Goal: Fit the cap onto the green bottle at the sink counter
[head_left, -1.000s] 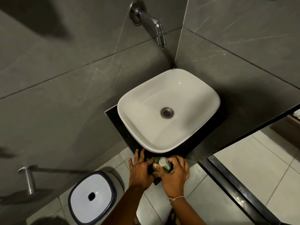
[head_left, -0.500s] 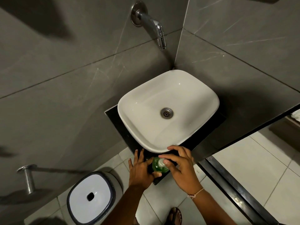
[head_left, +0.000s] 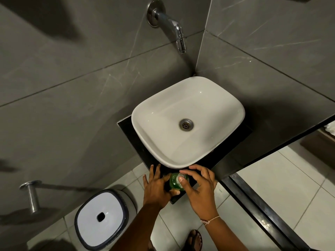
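Observation:
A small green bottle [head_left: 174, 182] stands on the near corner of the black counter [head_left: 137, 142], just in front of the white basin [head_left: 188, 122]. My left hand [head_left: 156, 185] wraps around the bottle's left side and holds it upright. My right hand [head_left: 199, 187] comes in from the right, with thumb and forefinger pinched on the pale cap [head_left: 181, 178] at the bottle's top. Whether the cap sits fully on the neck is hidden by my fingers.
A chrome tap [head_left: 174, 28] juts from the grey tiled wall above the basin. On the floor at lower left stands a white-lidded bin [head_left: 101, 218], with a metal wall fitting [head_left: 32, 194] beside it. A black floor rail [head_left: 262, 209] runs to the right. My sandalled foot [head_left: 194, 240] shows below.
My right hand has shifted from covering the bottle to gripping the cap from the right side with thumb and forefinger. The left hand has stayed on the bottle.

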Demonstrator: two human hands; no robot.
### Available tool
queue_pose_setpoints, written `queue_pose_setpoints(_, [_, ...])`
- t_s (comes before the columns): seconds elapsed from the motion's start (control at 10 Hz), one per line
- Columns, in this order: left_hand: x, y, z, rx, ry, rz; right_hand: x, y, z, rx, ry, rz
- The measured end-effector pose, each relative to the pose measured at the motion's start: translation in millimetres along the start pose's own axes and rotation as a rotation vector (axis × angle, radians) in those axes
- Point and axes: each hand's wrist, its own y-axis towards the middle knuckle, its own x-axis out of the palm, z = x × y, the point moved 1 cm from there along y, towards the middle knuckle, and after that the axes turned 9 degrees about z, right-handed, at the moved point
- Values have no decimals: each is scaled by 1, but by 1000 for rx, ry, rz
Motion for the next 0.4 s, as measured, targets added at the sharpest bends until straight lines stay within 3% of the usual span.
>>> queue_pose_setpoints(0.3, [-3, 0, 1, 1, 11, -18, 2, -3, -1, 0, -21, 16])
queue_pose_setpoints(0.4, [-5, -6, -2, -17, 7, -47, -4, -2, -6, 99, 90, 44])
